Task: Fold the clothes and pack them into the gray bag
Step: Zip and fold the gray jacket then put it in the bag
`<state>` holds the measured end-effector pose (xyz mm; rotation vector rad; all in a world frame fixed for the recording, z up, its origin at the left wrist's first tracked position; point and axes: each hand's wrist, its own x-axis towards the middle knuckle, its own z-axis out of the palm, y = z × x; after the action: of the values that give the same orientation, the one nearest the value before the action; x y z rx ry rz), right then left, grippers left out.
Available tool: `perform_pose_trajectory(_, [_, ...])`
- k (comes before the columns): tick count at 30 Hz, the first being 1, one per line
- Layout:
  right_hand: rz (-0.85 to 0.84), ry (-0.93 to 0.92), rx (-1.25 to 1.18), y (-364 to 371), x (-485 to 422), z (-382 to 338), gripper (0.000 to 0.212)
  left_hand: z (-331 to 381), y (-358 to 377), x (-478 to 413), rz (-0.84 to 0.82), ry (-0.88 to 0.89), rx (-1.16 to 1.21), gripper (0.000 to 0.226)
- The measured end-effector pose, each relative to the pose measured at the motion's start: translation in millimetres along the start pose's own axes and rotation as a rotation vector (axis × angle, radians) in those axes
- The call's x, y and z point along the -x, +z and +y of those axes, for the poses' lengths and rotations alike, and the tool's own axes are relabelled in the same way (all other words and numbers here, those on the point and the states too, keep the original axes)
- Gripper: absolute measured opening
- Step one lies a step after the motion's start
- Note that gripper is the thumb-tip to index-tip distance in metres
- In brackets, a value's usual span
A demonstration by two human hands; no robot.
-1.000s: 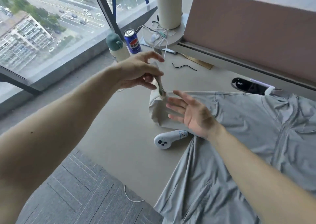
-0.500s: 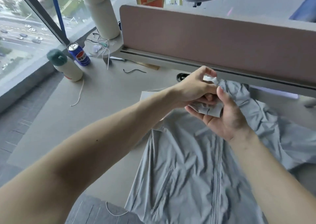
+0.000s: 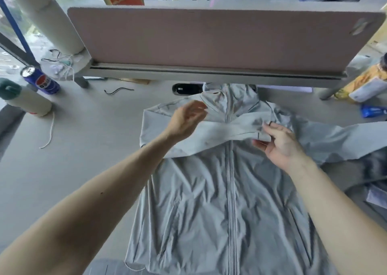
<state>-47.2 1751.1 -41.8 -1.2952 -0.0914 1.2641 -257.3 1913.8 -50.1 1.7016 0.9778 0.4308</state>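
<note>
A gray jacket (image 3: pixel 230 191) is laid flat, zip up, on the desk (image 3: pixel 83 149); the sleeve (image 3: pixel 219 132) from the left is folded across the chest; its cuff is touched by the right hand (image 3: pixel 280 144), fingers (image 3: pixel 267 128) nearly straight; the left hand (image 3: pixel 186 117), blurred, is held relaxed above the sleeve's left end, gripping nothing.

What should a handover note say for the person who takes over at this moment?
Left hand: open, hovering over the folded grey sleeve, blurred.
Right hand: open, touching that sleeve's cuff.
Light grey zip-up fabric jacket: flat on the beige desk, front up.
Done: one sleeve folded across the chest.
Left: other sleeve, body folds, packing. Gray bag not clearly seen.
</note>
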Motion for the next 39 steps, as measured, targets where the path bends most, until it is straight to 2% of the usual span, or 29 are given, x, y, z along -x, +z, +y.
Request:
perform_pose_trajectory(3, [0.09,-0.006,0.039,-30.4,-12.9,0.6,0.017,-54.6,-22.0,-0.4,0.005,-0.06,-0.484,0.037])
perform_pose_trajectory(6, [0.169,-0.068,0.022,-53.3,-21.9,-0.9,0.022,-96.3,-38.0,5.9,-0.025,-0.124,-0.696,0.061])
perform_pose_trajectory(8, [0.139,-0.123,-0.02,-63.2,-24.5,-3.6,0.028,-112.9,-42.5,11.3,-0.045,-0.175,-0.786,0.068])
perform_pose_trajectory(11, [0.161,-0.142,0.024,-76.4,-32.6,0.6,0.028,-125.8,-40.3,19.7,-0.149,-0.198,-0.853,0.079])
perform_pose_trajectory(16, [0.425,-0.055,0.36,-116.2,-61.6,32.6,0.017,-137.3,-36.9,29.1,-0.21,-0.295,-0.948,0.086])
perform_pose_trajectory(18, [0.438,-0.061,0.458,-130.2,-67.9,41.1,0.018,-136.5,-39.8,29.7,-0.219,-0.282,-0.97,0.083])
perform_pose_trajectory(23, [0.435,-0.221,0.619,-140.3,-75.9,51.4,0.035,-142.3,-51.2,33.4,-0.228,-0.328,-1.01,0.081])
perform_pose_trajectory(26, [0.459,-0.201,0.814,-143.8,-81.0,60.2,0.023,-143.3,-53.1,35.1,-0.243,-0.365,-1.021,0.082])
perform_pose_trajectory(28, [0.531,-0.193,0.981,-140.2,-76.3,60.6,0.036,-141.5,-52.5,34.9,-0.237,-0.368,-1.034,0.083])
perform_pose_trajectory(30, [0.626,-0.299,1.209,-132.5,-66.1,58.2,0.056,-141.2,-49.5,35.4,-0.181,-0.284,-1.042,0.083])
perform_pose_trajectory(31, [0.602,-0.43,1.306,-131.3,-62.7,60.4,0.061,-142.1,-46.7,35.9,-0.161,-0.215,-1.04,0.083])
perform_pose_trajectory(33, [0.45,-0.643,1.478,-127.6,-56.9,71.3,0.058,-142.8,-37.1,37.0,-0.187,-0.072,-1.035,0.08])
perform_pose_trajectory(35, [0.332,-0.574,1.653,-134.4,-57.7,89.8,0.053,-142.9,-22.8,37.9,-0.279,-0.014,-1.045,0.073])
perform_pose_trajectory(38, [0.226,-0.14,1.801,-137.9,-52.1,95.1,0.06,-143.2,-4.4,38.3,-0.344,-0.086,-1.077,0.068])
perform_pose_trajectory(39, [0.215,-0.069,1.802,-140.1,-51.6,93.9,0.061,-142.7,-0.8,37.5,-0.341,-0.114,-1.088,0.067])
